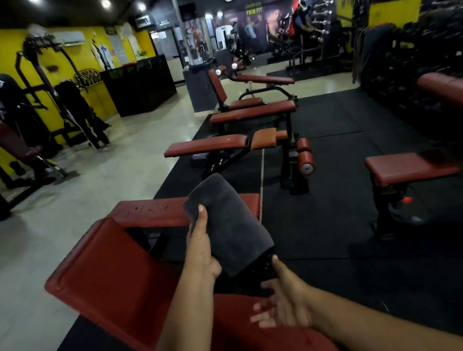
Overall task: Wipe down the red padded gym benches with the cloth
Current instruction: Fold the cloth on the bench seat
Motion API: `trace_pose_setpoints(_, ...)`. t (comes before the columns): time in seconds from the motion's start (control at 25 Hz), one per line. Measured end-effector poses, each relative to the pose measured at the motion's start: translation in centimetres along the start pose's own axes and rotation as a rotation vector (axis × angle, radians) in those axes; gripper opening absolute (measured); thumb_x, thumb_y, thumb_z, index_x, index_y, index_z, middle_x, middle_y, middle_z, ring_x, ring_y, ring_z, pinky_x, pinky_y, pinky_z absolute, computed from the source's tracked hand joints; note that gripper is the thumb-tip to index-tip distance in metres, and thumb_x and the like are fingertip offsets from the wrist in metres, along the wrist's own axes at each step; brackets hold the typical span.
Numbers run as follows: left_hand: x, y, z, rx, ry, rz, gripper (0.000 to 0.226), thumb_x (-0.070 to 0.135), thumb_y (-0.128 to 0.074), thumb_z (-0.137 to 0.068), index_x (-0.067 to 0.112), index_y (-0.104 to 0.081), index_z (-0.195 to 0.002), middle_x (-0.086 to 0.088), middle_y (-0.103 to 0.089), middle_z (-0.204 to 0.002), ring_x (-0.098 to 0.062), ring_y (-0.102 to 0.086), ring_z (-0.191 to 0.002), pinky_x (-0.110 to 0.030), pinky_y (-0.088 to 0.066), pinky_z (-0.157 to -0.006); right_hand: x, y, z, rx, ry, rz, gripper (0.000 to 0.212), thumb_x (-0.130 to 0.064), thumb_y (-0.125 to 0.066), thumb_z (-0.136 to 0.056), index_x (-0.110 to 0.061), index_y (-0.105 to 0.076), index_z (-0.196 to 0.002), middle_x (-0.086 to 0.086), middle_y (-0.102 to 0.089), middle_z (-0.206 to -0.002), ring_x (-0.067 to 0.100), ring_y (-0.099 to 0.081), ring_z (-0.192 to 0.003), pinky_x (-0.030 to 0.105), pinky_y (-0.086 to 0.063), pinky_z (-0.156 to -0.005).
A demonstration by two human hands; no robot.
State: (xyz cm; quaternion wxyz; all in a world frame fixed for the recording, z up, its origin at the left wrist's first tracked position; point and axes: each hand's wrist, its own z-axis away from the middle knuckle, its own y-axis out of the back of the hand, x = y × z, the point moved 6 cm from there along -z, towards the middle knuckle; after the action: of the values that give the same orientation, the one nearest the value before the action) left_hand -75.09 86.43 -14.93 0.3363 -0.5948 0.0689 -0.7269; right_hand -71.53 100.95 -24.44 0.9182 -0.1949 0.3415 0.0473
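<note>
Folded grey cloth (227, 222) up in my left hand (201, 250), over the nearest red padded bench (113, 281).
My left fingers are clamped on the cloth's left edge, thumb on the front, and it hangs clear of the pad. My right hand (285, 301) sits just below the cloth, palm up, fingers apart and relaxed, holding nothing. More red benches (206, 144) stand ahead on the black floor mat (336, 203).
</note>
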Motion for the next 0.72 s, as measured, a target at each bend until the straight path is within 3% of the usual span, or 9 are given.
trace_pose_setpoints(0.04, -0.3, -0.4, 0.3, -0.012, 0.03, -0.012, 0.071, 0.064, -0.066, -0.075, 0.014, -0.063, -0.125, -0.013, -0.073, -0.111, -0.028, -0.072, -0.096, -0.037, -0.058, -0.07, -0.1, -0.9, 0.8, -0.116, -0.023, -0.081, 0.077, -0.075, -0.018, -0.092, -0.014, -0.046, -0.129, 0.03, -0.055, -0.129, 0.041, -0.064, -0.098, 0.043, -0.056, -0.074)
trace_pose_setpoints(0.12, -0.7, -1.1, 0.9, -0.031, 0.065, -0.05, 0.056, 0.059, -0.057, -0.088, 0.012, -0.066, -0.117, -0.013, -0.075, -0.103, -0.025, -0.074, -0.088, -0.034, -0.056, -0.068, -1.9, -0.7, 1.5, -0.132, 0.088, -0.263, 0.08, -0.069, -0.027, -0.095, 0.0, -0.061, -0.117, 0.028, -0.064, -0.118, 0.038, -0.067, -0.093, 0.046, -0.054, -0.086)
trace_pose_setpoints(0.2, -1.0, -1.5, 1.1, -0.068, 0.092, -0.073, 0.052, 0.055, -0.055, -0.092, 0.009, -0.067, -0.115, -0.015, -0.074, -0.103, -0.026, -0.074, -0.09, -0.037, -0.054, -0.075, -4.7, -0.3, 2.2, -0.148, 0.183, -0.458, 0.072, -0.064, -0.039, -0.094, 0.0, -0.067, -0.112, 0.022, -0.069, -0.111, 0.035, -0.068, -0.095, 0.044, -0.053, -0.089)
trace_pose_setpoints(0.32, -1.0, -1.5, 1.3, -0.094, 0.059, -0.106, 0.049, 0.046, -0.06, -0.092, 0.008, -0.064, -0.122, -0.017, -0.072, -0.109, -0.03, -0.071, -0.1, -0.04, -0.055, -0.084, -9.1, 0.5, 4.6, -0.193, 0.362, -0.285, 0.057, -0.063, -0.047, -0.088, -0.011, -0.067, -0.097, 0.006, -0.065, -0.078, 0.022, -0.061, -0.069, 0.031, -0.045, -0.066)
trace_pose_setpoints(0.36, -1.1, -1.5, 1.3, -0.089, 0.033, -0.117, 0.046, 0.042, -0.061, -0.093, 0.009, -0.063, -0.125, -0.016, -0.072, -0.109, -0.03, -0.071, -0.1, -0.039, -0.056, -0.082, -9.9, 0.5, 5.1, -0.206, 0.418, -0.136, 0.056, -0.063, -0.047, -0.087, -0.013, -0.068, -0.101, 0.004, -0.066, -0.079, 0.022, -0.062, -0.07, 0.03, -0.046, -0.066)
trace_pose_setpoints(0.48, -2.0, -1.5, 1.8, -0.063, -0.004, -0.143, 0.042, 0.04, -0.061, -0.094, 0.014, -0.061, -0.127, -0.014, -0.073, -0.108, -0.029, -0.071, -0.098, -0.039, -0.058, -0.078, -11.0, -0.4, 6.1, -0.111, 0.55, 0.264, 0.058, -0.053, -0.061, -0.084, -0.019, -0.058, -0.131, 0.005, -0.066, -0.122, 0.019, -0.065, -0.106, 0.032, -0.05, -0.091)
trace_pose_setpoints(0.6, -3.4, -1.8, 1.8, -0.107, 0.048, -0.166, 0.066, 0.059, -0.068, -0.082, 0.019, -0.056, -0.134, -0.013, -0.07, -0.118, -0.03, -0.068, -0.108, -0.046, -0.054, -0.093, -11.8, -1.0, 6.4, 0.131, 0.828, 0.537, 0.068, -0.029, -0.061, -0.095, -0.027, -0.024, -0.153, -0.001, -0.046, -0.145, 0.011, -0.05, -0.123, 0.022, -0.042, -0.097)
trace_pose_setpoints(0.72, -4.1, -2.4, 1.9, -0.181, 0.068, -0.176, 0.084, 0.075, -0.061, -0.076, 0.019, -0.053, -0.138, -0.014, -0.067, -0.124, -0.029, -0.064, -0.115, -0.047, -0.047, -0.103, -11.9, -1.4, 6.9, 0.298, 1.076, 0.853, 0.07, -0.018, -0.049, -0.101, -0.039, -0.009, -0.154, -0.001, -0.033, -0.151, 0.018, -0.046, -0.127, 0.029, -0.042, -0.098)
